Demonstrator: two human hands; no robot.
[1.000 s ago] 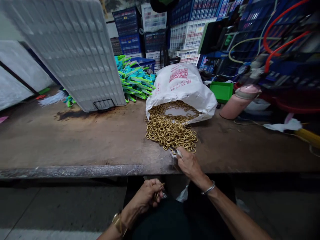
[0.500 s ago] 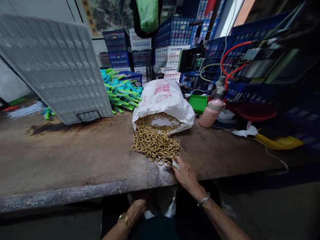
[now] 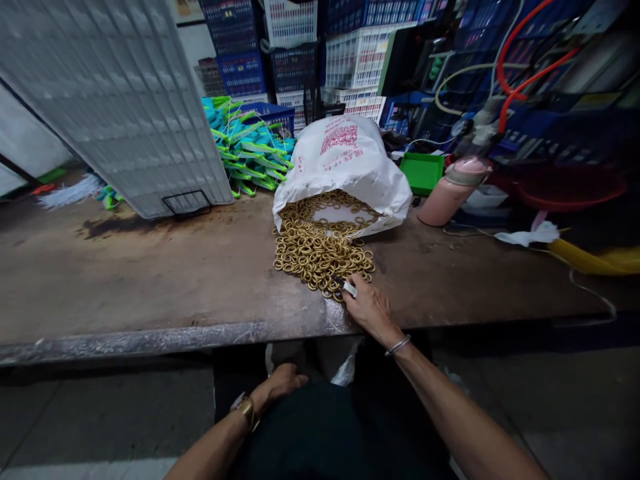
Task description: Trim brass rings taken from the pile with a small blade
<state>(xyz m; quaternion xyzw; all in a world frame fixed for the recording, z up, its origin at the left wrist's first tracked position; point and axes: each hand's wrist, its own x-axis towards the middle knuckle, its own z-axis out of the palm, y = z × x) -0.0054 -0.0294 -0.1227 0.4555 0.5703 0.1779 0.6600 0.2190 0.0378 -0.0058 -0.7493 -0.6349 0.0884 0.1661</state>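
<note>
A pile of brass-coloured rings (image 3: 320, 257) spills from the mouth of a white sack (image 3: 345, 157) onto the wooden table. My right hand (image 3: 369, 305) is at the pile's near right edge, closed on a small tool (image 3: 349, 287) with a pale body and a dark tip. The tip points left among the rings; its exact kind is too small to make out. Below the table edge, my left hand (image 3: 286, 380) lies low over my lap, its fingers curled inward. What it holds, if anything, is hidden.
A ribbed, whitish panel (image 3: 125, 100) stands tilted at left beside green and blue plastic pieces (image 3: 253, 147). Right of the sack are a green tray (image 3: 423, 173), a pink bottle (image 3: 453, 193) and a red bowl (image 3: 573, 187). Stacked crates (image 3: 295, 70) fill the back.
The view has tipped downward, so the table sits higher in the picture. My left hand shows more fully over my lap. My right hand remains at the rings with the small tool.
</note>
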